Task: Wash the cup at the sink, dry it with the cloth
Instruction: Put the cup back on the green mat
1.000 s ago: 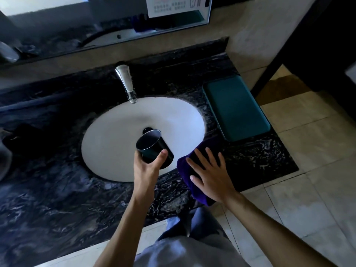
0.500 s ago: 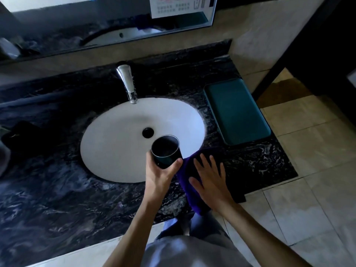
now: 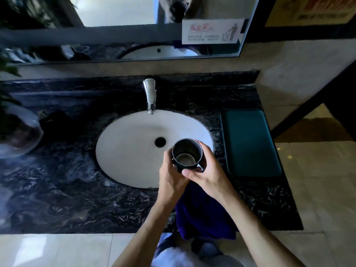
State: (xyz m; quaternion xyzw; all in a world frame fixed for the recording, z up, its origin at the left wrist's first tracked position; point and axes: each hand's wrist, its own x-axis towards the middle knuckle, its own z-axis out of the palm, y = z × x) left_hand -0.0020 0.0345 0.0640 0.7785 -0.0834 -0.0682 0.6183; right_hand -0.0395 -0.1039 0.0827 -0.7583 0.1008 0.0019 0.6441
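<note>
Both hands hold a dark metal cup [image 3: 186, 154] upright over the front right part of the white oval sink [image 3: 131, 151]. My left hand [image 3: 171, 178] wraps its left side and my right hand [image 3: 207, 172] wraps its right side, thumb across the front. The cup's inside looks pale at the bottom. A purple cloth [image 3: 202, 214] lies on the dark marble counter [image 3: 57, 189] under my right wrist and hangs over the front edge. The chrome tap [image 3: 150, 95] stands behind the sink; no water runs from it.
A teal tray [image 3: 250, 143] lies on the counter right of the sink. A glass bowl [image 3: 17, 135] and a dark object [image 3: 55, 122] sit at the left. A mirror [image 3: 134, 26] runs along the wall behind. Tiled floor lies to the right and below.
My right hand left the purple cloth and closed on the cup beside my left hand. The cup moved right and came upright. The camera tilted up, showing more mirror.
</note>
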